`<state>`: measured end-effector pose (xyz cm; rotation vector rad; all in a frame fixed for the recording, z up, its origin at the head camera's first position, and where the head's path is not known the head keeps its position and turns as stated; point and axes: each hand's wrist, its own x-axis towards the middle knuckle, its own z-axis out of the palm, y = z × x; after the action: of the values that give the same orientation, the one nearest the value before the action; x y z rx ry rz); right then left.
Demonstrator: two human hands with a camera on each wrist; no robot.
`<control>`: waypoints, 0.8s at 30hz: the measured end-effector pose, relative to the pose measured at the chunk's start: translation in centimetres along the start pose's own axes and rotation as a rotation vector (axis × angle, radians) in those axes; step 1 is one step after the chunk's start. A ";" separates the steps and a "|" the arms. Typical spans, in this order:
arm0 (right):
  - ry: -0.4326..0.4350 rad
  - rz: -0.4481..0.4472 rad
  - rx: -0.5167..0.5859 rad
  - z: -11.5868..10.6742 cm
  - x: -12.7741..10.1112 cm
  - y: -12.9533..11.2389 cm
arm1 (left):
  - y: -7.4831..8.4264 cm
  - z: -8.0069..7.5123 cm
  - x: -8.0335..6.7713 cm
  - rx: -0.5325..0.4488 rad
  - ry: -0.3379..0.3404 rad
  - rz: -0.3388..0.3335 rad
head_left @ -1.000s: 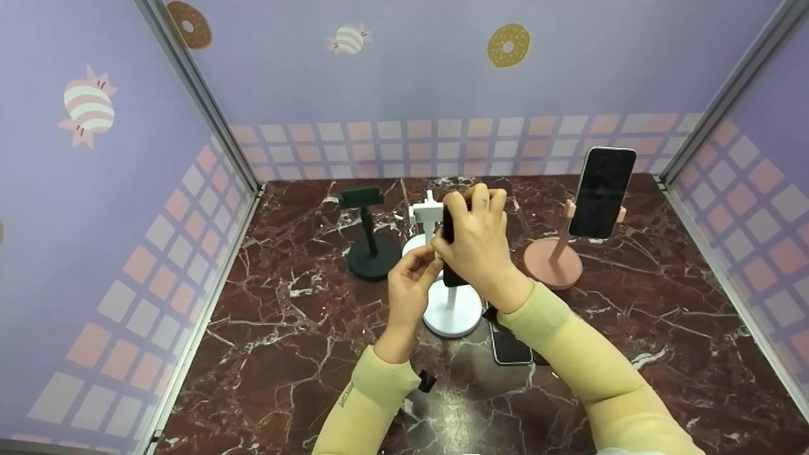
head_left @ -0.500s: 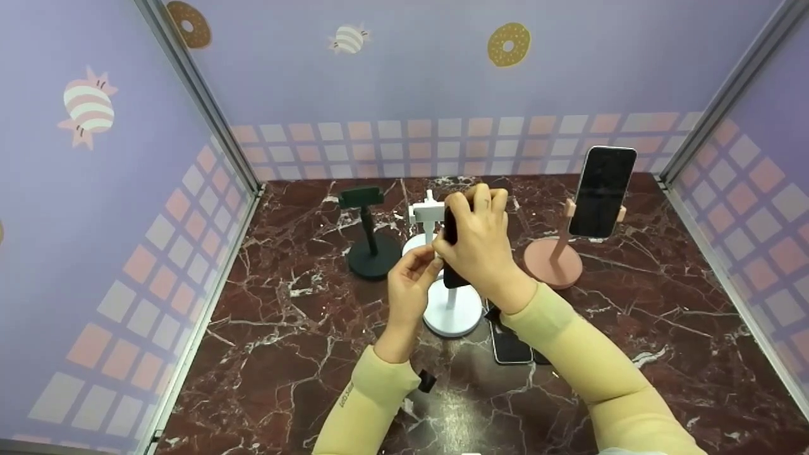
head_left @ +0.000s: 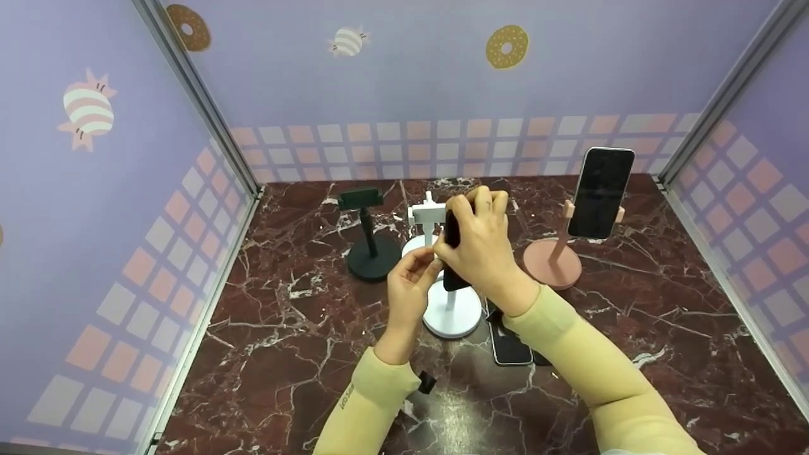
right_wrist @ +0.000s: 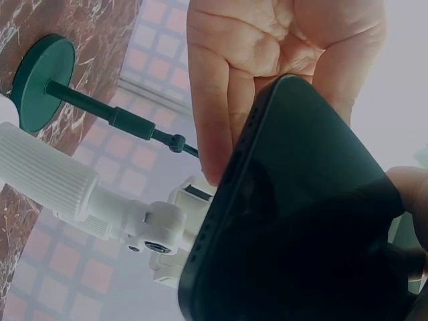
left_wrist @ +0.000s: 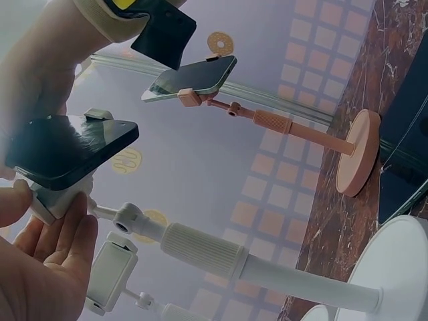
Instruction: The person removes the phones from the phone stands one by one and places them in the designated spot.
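In the head view my right hand [head_left: 484,243] grips a dark smartphone [head_left: 453,279] at the head of the nearer white phone stand [head_left: 451,313]. My left hand [head_left: 409,284] pinches the stand's clamp from the left. In the left wrist view the phone [left_wrist: 77,150] lies against the white clamp [left_wrist: 63,199], with thumb and fingers around the clamp's lower end. The right wrist view has the phone [right_wrist: 301,194] large in front, hiding much of the clamp behind it; the left fingers [right_wrist: 210,127] reach its edge.
Behind stands a second white stand [head_left: 428,213]. A dark green stand [head_left: 373,256] is to the left. At right, a pink stand [head_left: 553,262] bears another phone [head_left: 600,193]. More phones [head_left: 510,347] lie flat by the right sleeve. Patterned walls enclose the marble table [head_left: 284,335].
The phone and right hand have shifted very slightly downward in the head view. My left hand keeps its place at the clamp.
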<state>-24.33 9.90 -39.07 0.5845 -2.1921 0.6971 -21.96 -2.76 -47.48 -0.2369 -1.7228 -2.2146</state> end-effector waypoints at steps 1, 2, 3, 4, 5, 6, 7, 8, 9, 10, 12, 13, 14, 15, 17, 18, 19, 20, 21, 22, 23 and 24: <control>0.001 -0.002 0.005 0.0 0.0 0.0 | -0.1 0.0 0.0 -0.002 0.000 0.000; 0.002 -0.004 0.010 0.0 0.0 0.0 | 0.0 0.0 0.0 -0.005 0.000 -0.001; 0.003 -0.007 0.017 0.0 -0.1 0.1 | -0.1 -0.1 0.0 -0.006 -0.003 0.002; 0.003 -0.011 0.025 0.0 -0.1 0.1 | -0.2 -0.1 0.0 -0.006 -0.008 0.005; 0.004 -0.014 0.032 -0.1 -0.1 0.1 | -0.3 -0.1 0.0 -0.005 -0.011 0.008; 0.004 -0.018 0.039 -0.1 -0.1 0.1 | -0.3 -0.1 0.0 -0.005 -0.013 0.011; 0.005 -0.021 0.044 -0.1 -0.1 0.1 | -0.2 -0.1 0.0 -0.005 -0.015 0.013; 0.006 -0.024 0.050 -0.1 -0.1 0.1 | -0.2 -0.1 0.0 -0.006 -0.019 0.017; 0.007 -0.027 0.054 -0.2 -0.2 0.1 | -0.3 -0.1 0.0 -0.003 -0.022 0.021; 0.009 -0.028 0.056 -0.2 -0.2 0.1 | -0.3 -0.1 0.1 -0.005 -0.023 0.023; 0.011 -0.029 0.060 -0.2 -0.2 0.2 | -0.2 -0.1 0.0 -0.011 -0.022 0.022; 0.012 -0.031 0.061 -0.2 -0.2 0.2 | -0.2 -0.1 0.1 -0.013 -0.022 0.020; 0.013 -0.032 0.064 -0.2 -0.2 0.2 | -0.2 0.0 0.1 -0.013 -0.022 0.019; 0.014 -0.033 0.067 -0.3 -0.2 0.2 | -0.2 0.0 0.0 -0.014 -0.021 0.015; 0.017 -0.035 0.073 -0.3 -0.1 0.2 | -0.1 0.0 0.0 -0.019 -0.020 0.009; 0.018 -0.035 0.076 -0.3 -0.1 0.3 | -0.1 0.0 0.0 -0.018 -0.019 0.006; 0.019 -0.036 0.080 -0.3 -0.1 0.3 | -0.2 0.0 0.0 -0.019 -0.019 0.005; 0.020 -0.035 0.084 -0.3 -0.1 0.3 | -0.2 0.0 0.0 -0.019 -0.018 0.004; 0.020 -0.035 0.086 -0.3 -0.1 0.4 | -0.2 0.0 0.0 -0.021 -0.017 0.003; 0.020 -0.037 0.089 -0.3 -0.1 0.4 | -0.3 0.0 0.0 -0.022 -0.016 0.002; 0.019 -0.036 0.093 -0.3 -0.1 0.4 | -0.3 0.0 0.0 -0.025 -0.015 0.001; 0.018 -0.036 0.097 -0.3 -0.1 0.4 | -0.3 0.0 0.0 -0.028 -0.012 0.000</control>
<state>-24.37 10.45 -39.10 0.6631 -2.1347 0.7896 -22.06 -2.66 -47.74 -0.2569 -1.6993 -2.2430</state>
